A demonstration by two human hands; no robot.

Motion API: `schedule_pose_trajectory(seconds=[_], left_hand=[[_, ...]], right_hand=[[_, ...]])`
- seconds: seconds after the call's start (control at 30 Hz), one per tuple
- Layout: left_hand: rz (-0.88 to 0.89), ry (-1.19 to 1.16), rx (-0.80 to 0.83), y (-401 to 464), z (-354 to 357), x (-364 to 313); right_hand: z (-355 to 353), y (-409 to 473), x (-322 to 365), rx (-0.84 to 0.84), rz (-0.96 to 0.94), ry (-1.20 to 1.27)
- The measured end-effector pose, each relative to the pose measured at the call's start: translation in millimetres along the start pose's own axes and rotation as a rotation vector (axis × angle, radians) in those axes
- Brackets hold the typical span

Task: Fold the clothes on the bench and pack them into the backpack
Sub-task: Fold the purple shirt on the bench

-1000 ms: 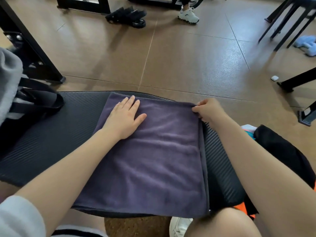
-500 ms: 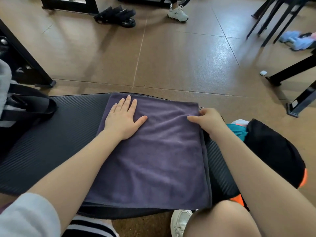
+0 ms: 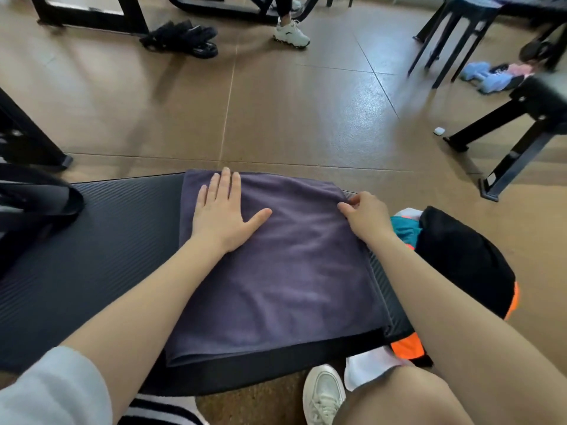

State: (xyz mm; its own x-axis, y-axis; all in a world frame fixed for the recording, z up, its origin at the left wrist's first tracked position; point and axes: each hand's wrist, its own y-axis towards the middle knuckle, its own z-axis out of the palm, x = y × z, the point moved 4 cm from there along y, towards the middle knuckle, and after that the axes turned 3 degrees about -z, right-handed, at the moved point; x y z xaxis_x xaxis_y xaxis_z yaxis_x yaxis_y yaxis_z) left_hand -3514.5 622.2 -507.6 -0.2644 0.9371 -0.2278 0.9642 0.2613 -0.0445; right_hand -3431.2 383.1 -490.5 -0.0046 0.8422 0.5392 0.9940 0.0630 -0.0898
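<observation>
A dark purple towel (image 3: 285, 271) lies folded flat on the black ribbed bench (image 3: 101, 256). My left hand (image 3: 224, 216) presses flat on the towel's far left part, fingers straight and spread. My right hand (image 3: 365, 214) pinches the towel's far right edge with curled fingers. A black bag strap (image 3: 40, 197) lies on the bench's left end; whether it belongs to the backpack I cannot tell. A heap of clothes in black (image 3: 460, 259), teal (image 3: 405, 230) and orange (image 3: 408, 348) sits off the bench's right end.
Brown tiled floor stretches ahead. Black sandals (image 3: 184, 39) and another person's white sneaker (image 3: 291, 35) are far ahead. Black furniture legs (image 3: 515, 142) stand at the right, a black frame leg (image 3: 33, 145) at the left. My white shoe (image 3: 323, 394) is below the bench.
My right hand has slid from the towel's far right corner a little nearer along the right edge. My left hand stays pressed on the towel.
</observation>
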Motion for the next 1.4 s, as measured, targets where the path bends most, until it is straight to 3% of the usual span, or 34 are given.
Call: schedule_pose_trajectory(seconds=[0.1,0.23,0.3,0.43,0.5,0.57,0.67,0.77,1.0,1.1,1.23,1.33,1.4], left_hand=[[0.176,0.053,0.04,-27,5,-11],[0.176,0.128,0.089,-41,16,-10],[0.167,0.146,0.101,-39,17,-12],[0.188,0.094,0.078,-47,12,-15],[0.298,0.047,0.004,-60,2,-19],[0.419,0.035,0.011,-78,-3,-24],[0.445,0.057,0.1,-100,6,-18],[0.401,0.092,0.126,-111,14,-7],[0.451,0.123,0.176,-131,11,19],[0.501,0.005,0.174,-137,1,19],[0.722,-0.042,0.034,-147,-7,11],[0.79,-0.014,0.025,-148,-11,4],[0.8,0.026,0.001,-146,-13,1]], right_hand=[[-3,-19,-8,-0.001,-0.012,0.084],[-7,-31,-10,0.113,-0.115,0.121],[-11,-27,-16,0.056,-0.085,0.135],[-14,-29,-26,-0.08,-0.067,-0.09],[-20,-40,-13,-0.2,-0.197,-0.103],[-21,-59,13,-0.249,-0.461,-0.037],[17,-100,44,0.1,-0.8,-0.118],[56,-128,39,0.363,-0.885,-0.403],[14,-106,-48,0.376,-0.564,-0.641],[-4,-105,-67,0.331,-0.451,-0.637],[-13,-129,-23,0.123,-0.904,-0.41],[-6,-145,-8,0.319,-1.007,-0.382],[-3,-148,-12,0.349,-1.037,-0.482]])
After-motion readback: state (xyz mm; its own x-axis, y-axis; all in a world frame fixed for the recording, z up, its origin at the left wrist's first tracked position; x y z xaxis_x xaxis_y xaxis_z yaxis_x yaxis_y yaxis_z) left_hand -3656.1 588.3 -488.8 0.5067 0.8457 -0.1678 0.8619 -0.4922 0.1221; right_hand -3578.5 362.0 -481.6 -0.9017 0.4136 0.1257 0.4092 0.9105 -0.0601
